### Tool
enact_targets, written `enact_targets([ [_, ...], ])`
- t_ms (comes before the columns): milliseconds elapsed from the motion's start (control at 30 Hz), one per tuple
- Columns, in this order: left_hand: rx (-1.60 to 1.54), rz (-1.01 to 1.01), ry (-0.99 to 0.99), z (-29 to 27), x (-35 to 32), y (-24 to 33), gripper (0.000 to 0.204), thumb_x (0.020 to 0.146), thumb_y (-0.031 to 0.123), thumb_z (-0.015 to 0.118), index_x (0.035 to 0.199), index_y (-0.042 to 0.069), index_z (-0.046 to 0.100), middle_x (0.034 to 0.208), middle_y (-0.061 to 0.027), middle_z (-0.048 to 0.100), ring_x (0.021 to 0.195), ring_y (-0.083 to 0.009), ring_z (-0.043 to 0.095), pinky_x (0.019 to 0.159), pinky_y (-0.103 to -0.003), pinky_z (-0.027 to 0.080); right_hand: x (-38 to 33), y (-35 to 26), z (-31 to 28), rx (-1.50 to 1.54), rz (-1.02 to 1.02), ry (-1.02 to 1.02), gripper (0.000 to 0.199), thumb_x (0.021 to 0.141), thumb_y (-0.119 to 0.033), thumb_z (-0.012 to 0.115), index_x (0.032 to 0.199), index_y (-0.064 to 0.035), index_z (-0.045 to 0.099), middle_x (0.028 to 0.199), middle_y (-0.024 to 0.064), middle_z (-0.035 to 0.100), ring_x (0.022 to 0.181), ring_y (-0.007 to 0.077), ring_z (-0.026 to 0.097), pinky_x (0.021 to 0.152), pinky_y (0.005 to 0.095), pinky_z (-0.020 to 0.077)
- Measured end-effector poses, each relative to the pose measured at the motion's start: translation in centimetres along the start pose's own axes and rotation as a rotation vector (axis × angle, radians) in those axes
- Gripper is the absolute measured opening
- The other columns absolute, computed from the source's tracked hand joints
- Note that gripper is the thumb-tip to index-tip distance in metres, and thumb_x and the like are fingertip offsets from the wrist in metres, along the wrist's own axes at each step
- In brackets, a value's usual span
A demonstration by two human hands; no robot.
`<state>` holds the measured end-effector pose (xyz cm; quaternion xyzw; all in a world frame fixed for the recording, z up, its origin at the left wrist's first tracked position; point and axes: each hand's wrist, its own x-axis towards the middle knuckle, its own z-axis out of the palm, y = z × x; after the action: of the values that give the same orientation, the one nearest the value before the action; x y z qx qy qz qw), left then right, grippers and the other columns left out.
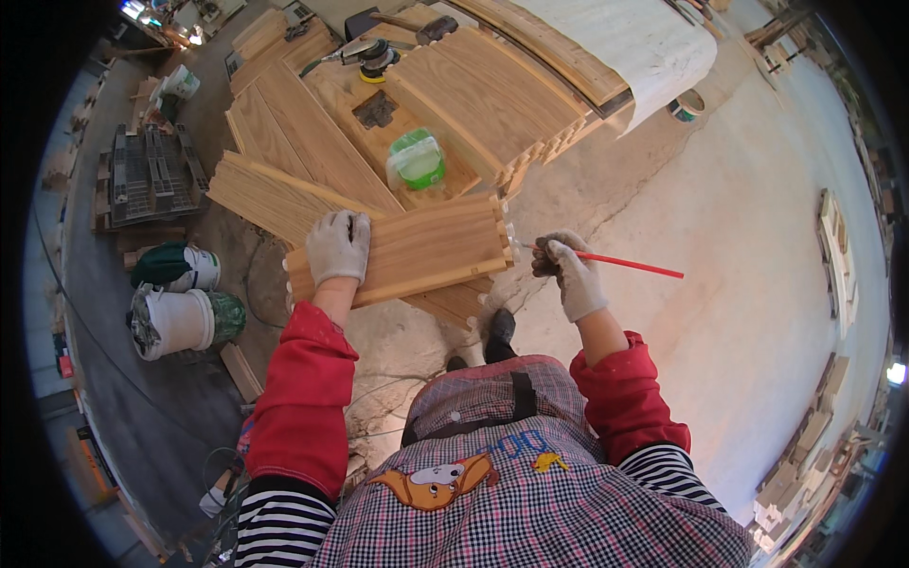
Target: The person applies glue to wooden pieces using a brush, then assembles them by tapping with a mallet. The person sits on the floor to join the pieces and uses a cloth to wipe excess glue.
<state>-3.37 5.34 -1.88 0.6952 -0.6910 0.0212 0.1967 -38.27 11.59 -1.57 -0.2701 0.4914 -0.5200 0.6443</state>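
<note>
My left hand, in a whitish work glove, grips a wooden board near its left end, fingers over the far edge. The board lies across other boards, and its right end has a row of joint cuts with pale round pieces beside them. In my right hand, also gloved and dark-stained at the fingertips, is a thin red-handled brush. It points left, toward the board's jointed end; its tip is too small to make out clearly.
A green-and-white plastic tub stands beyond the board. Past it are stacked boards and a sander. Buckets and a dark metal rack stand at left. Timber pieces lie along the right.
</note>
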Motion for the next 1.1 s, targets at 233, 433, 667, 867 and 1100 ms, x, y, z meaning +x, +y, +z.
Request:
enact_targets([
  [233,0.005,-0.001,-0.009,-0.2,0.0,0.3,0.029,0.089,0.034,0.055,0.085,0.007,0.065,0.092,-0.0117,0.065,0.089,-0.034,0.059,0.081,-0.045,0.045,0.4,0.2,-0.4,0.063,0.027,0.006,0.019,0.091,-0.015,0.054,0.1,0.0004,0.061,0.088,0.01,0.065,0.072,0.0183,0.063,0.064,0.0318,0.0534],
  [433,-0.007,0.001,-0.01,-0.2,0.0,0.2,0.028,0.089,0.034,0.055,0.085,0.008,0.065,0.091,-0.0115,0.065,0.088,-0.0339,0.059,0.08,-0.046,0.045,1.1,0.2,-1.8,0.157,0.056,-0.018,0.019,0.091,-0.015,0.054,0.101,0.0003,0.06,0.088,0.0114,0.064,0.072,0.021,0.064,0.066,0.0343,0.0537],
  [667,-0.007,-0.004,-0.007,-0.1,-0.1,0.2,0.027,0.088,0.034,0.055,0.084,0.009,0.065,0.091,-0.0106,0.065,0.089,-0.0334,0.059,0.08,-0.046,0.044,1.8,0.2,-1.8,0.243,0.066,-0.075,0.019,0.091,-0.015,0.053,0.101,0.0,0.06,0.087,0.0114,0.064,0.072,0.021,0.063,0.066,0.0339,0.0532],
  [867,-0.022,-0.028,-0.027,-0.3,0.0,0.4,0.027,0.089,0.034,0.055,0.085,0.009,0.066,0.094,-0.0103,0.064,0.092,-0.0339,0.057,0.082,-0.045,0.043,3.7,-0.4,0.1,0.092,0.019,0.012,0.02,0.091,-0.017,0.054,0.102,-0.0008,0.06,0.085,0.0107,0.064,0.071,0.0203,0.063,0.066,0.0334,0.0528],
  [1100,-0.02,-0.032,-0.029,0.1,-0.1,0.0,0.027,0.088,0.035,0.056,0.087,0.01,0.066,0.094,-0.0101,0.065,0.093,-0.0337,0.057,0.083,-0.045,0.043,4.0,-0.7,-0.3,0.06,0.043,-0.036,0.02,0.091,-0.017,0.054,0.101,-0.0007,0.061,0.086,0.0083,0.064,0.072,0.0178,0.063,0.066,0.0312,0.0527],
])
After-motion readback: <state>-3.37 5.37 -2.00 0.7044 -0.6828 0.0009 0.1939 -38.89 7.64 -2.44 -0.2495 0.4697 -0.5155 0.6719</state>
